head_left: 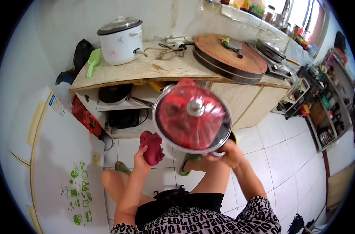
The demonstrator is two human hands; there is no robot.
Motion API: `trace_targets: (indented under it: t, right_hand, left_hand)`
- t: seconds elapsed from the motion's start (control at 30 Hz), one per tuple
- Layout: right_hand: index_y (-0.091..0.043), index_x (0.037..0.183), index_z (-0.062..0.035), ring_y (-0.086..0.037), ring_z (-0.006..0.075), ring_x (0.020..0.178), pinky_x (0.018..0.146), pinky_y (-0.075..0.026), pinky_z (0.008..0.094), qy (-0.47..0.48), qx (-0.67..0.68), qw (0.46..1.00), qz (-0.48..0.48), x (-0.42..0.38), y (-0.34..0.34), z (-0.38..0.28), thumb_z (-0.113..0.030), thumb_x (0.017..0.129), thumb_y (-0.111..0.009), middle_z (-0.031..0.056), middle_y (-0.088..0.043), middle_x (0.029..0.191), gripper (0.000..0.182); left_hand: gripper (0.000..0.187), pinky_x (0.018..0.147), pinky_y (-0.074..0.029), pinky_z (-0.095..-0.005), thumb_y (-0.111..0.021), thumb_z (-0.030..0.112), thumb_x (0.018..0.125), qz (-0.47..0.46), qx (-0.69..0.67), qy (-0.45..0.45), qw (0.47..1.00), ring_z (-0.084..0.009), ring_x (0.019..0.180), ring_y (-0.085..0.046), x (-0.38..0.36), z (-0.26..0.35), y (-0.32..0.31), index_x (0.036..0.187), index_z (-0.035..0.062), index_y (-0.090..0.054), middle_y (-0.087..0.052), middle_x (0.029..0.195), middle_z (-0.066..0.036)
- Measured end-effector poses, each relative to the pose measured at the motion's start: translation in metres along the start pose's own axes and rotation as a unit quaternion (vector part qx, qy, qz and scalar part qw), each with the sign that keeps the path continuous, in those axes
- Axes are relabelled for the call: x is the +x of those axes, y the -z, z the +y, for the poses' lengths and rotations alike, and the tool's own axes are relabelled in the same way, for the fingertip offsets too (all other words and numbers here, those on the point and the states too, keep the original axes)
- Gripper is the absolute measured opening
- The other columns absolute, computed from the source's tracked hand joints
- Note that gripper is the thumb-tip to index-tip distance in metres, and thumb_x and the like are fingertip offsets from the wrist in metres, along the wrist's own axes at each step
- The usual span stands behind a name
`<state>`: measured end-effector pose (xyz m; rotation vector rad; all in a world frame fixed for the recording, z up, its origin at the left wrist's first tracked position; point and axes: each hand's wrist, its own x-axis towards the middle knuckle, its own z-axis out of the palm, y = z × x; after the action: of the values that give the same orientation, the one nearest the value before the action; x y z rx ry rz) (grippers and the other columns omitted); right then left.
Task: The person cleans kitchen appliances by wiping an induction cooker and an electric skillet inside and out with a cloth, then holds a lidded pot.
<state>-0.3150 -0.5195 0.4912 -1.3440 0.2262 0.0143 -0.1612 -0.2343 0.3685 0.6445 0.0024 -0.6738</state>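
Note:
My right hand [229, 154] grips the side handle of a round pot with a glass lid [193, 146], held up in front of the cabinet. The lid has a metal knob [195, 107] and faces me. Through the glass shows a red plastic bag [173, 121], and a bit of red sticks out past the far rim. The pot's lower side is hidden. To the left of the pot, my left hand [141, 160] is closed around a crumpled dark red cloth [152, 148], apart from the pot.
On the wooden counter [126, 74] stand a white electric cooker [121, 43], a green scoop [93, 61], and a round chopping board [224, 58] with a cleaver [236, 46]. A frying pan [114, 94] sits in the open cabinet. A white fridge [64, 156] is at left.

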Motion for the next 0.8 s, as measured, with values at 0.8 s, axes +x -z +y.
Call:
trace_targets:
  t: [0.8]
  right_hand:
    - [-0.051,0.120,0.0057,-0.062,0.0322,0.102,0.082,-0.055,0.0423,-0.162,0.265,0.948,0.069,0.233,-0.047,0.370,-0.001,0.087,-0.042,0.0174,-0.061,0.114,0.035]
  left_hand:
    - [0.040,0.062,-0.052,-0.0396,-0.060,0.019,0.085,0.287,-0.003,0.060,0.956,-0.0234,0.078,-0.061,0.035,0.052,0.170,0.122,0.0068,-0.051,-0.062,0.097,-0.011]
